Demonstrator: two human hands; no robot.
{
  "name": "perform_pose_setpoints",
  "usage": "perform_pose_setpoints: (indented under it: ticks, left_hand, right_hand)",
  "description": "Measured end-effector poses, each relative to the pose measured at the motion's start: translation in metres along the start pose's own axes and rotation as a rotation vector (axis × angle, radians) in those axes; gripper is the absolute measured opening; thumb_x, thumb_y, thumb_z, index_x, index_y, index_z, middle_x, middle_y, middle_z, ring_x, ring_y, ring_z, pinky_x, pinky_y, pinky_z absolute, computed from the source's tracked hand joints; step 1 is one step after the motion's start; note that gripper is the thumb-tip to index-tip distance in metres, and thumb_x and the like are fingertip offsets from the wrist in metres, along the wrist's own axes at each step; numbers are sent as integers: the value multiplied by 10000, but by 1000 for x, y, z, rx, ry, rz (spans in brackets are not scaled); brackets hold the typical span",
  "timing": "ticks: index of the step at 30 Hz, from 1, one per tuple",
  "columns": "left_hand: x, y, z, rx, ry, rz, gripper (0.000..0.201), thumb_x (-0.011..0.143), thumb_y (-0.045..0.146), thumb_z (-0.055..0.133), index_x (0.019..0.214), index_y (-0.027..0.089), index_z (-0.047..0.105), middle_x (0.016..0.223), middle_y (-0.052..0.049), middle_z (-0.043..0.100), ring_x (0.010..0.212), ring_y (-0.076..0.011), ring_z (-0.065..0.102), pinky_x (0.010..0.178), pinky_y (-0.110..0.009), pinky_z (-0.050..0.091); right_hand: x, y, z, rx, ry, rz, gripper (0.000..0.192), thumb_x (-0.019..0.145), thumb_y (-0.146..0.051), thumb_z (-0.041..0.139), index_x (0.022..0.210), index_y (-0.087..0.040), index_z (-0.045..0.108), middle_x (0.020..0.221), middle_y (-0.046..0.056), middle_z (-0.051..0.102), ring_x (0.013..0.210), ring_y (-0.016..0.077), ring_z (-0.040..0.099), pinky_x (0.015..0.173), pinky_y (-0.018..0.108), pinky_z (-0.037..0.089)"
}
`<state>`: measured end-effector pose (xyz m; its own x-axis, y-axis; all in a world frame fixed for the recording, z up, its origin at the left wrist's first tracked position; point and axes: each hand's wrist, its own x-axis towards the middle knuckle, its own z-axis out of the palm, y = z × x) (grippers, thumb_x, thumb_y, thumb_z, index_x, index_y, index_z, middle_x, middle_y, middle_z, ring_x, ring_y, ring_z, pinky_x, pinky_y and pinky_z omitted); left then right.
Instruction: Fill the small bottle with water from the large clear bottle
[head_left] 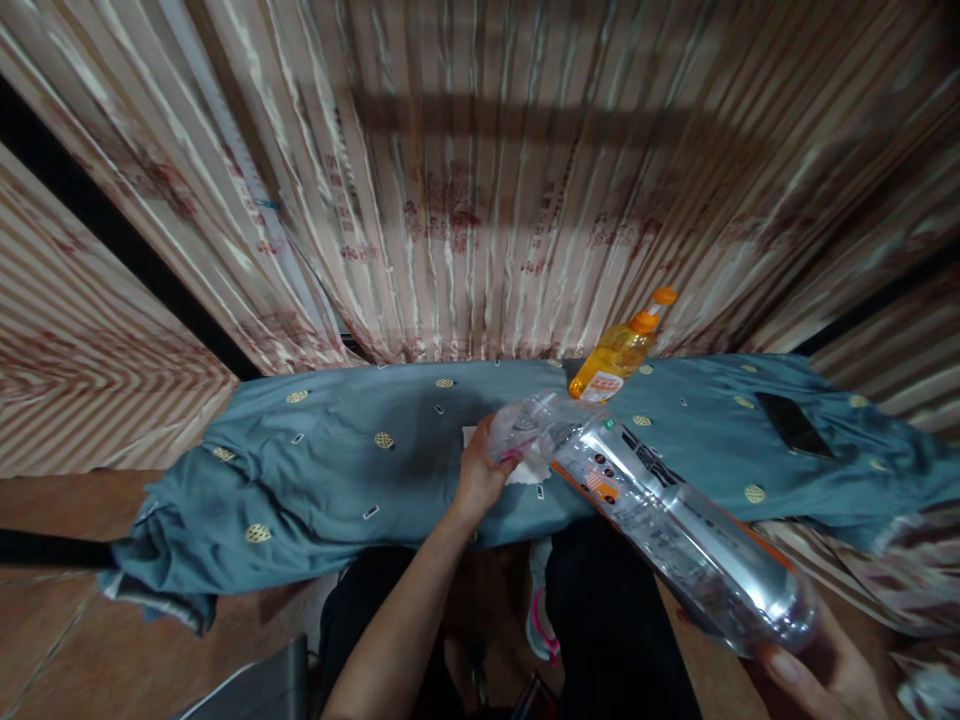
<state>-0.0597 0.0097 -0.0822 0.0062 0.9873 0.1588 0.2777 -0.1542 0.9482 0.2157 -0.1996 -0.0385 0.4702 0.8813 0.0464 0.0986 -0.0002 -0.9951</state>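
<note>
My right hand (817,670) grips the base of a large clear plastic bottle (675,535), which lies tilted with its neck pointing toward the table. My left hand (480,470) holds a small clear plastic bag or funnel-like piece (525,425) at the bottle's mouth. Under the left hand a white cloth or paper (529,470) lies on the blue-grey tablecloth (337,460). Just beyond the bottle's mouth stands an orange bottle of yellow liquid (615,355) with its flip cap open.
A dark phone (793,425) lies on the cloth at the right. Striped curtains (465,180) hang close behind the table. My dark trousers and a shoe with pink trim (538,610) show below the table edge. A grey object (255,685) sits at the lower left.
</note>
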Motion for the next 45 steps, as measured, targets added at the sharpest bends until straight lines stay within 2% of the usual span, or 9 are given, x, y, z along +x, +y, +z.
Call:
perform_pose_setpoints:
  ticks: [6, 11, 18, 22, 25, 31, 39, 45]
  left_hand:
    - [-1, 7, -2, 3, -2, -21, 598, 712, 144, 782, 1261, 195, 551, 1239, -97, 682, 1160, -272, 649, 1051, -434, 497]
    - [-1, 6, -2, 21, 5, -34, 602, 710, 152, 794, 1260, 180, 552, 1253, -116, 673, 1180, -286, 641, 1066, -457, 486]
    - [0, 5, -2, 7, 0, -27, 615, 710, 171, 806, 1267, 204, 547, 1262, -97, 675, 1186, -280, 636, 1076, -464, 479]
    - [0, 5, -2, -2, -2, -37, 635, 714, 183, 804, 1286, 203, 529, 1274, -96, 670, 1192, -279, 634, 1069, -455, 485]
    - [0, 4, -1, -12, -1, -30, 636, 713, 172, 795, 1288, 205, 522, 1270, -91, 671, 1186, -273, 637, 1055, -445, 493]
    - [-1, 2, -2, -10, 7, -25, 651, 699, 161, 800, 1289, 195, 526, 1264, -96, 670, 1187, -275, 633, 1055, -437, 491]
    - [-1, 4, -3, -4, -1, -18, 626, 710, 195, 805, 1275, 203, 537, 1248, -87, 677, 1176, -272, 639, 1055, -433, 488]
    - [-1, 2, -2, -23, 3, -15, 654, 714, 210, 806, 1300, 207, 516, 1279, -99, 666, 1197, -279, 630, 1067, -445, 480]
  right_hand:
    - [-6, -2, 2, -74, -1, -7, 693, 766, -485, 713, 1392, -232, 556, 1375, 114, 618, 1226, 346, 614, 844, 372, 600]
    - [-7, -9, 8, -118, 47, -97, 722, 755, -495, 733, 1397, -229, 538, 1333, 103, 647, 1182, 347, 639, 833, 387, 603]
    - [-6, -24, 4, -180, -21, -32, 755, 750, -471, 759, 1420, -236, 504, 1347, 83, 645, 1213, 363, 620, 903, 438, 588]
    - [-5, -29, 6, -187, -17, -34, 742, 718, -481, 783, 1380, -242, 549, 1337, 78, 653, 1230, 381, 605, 918, 445, 585]
    - [-5, -27, 7, -194, -26, -46, 713, 713, -465, 791, 1357, -248, 574, 1320, 68, 665, 1210, 380, 620, 898, 441, 597]
    - [-7, -18, 1, -210, -7, -76, 743, 763, -442, 761, 1434, -250, 507, 1308, 69, 671, 1162, 356, 650, 832, 408, 617]
    - [-19, -25, 21, -237, 64, -61, 710, 822, -481, 695, 1456, -245, 481, 1410, 60, 596, 1302, 353, 551, 940, 405, 574]
    - [-11, -12, 11, -242, 58, -169, 708, 776, -466, 728, 1412, -227, 529, 1325, 68, 653, 1289, 368, 556, 902, 407, 590]
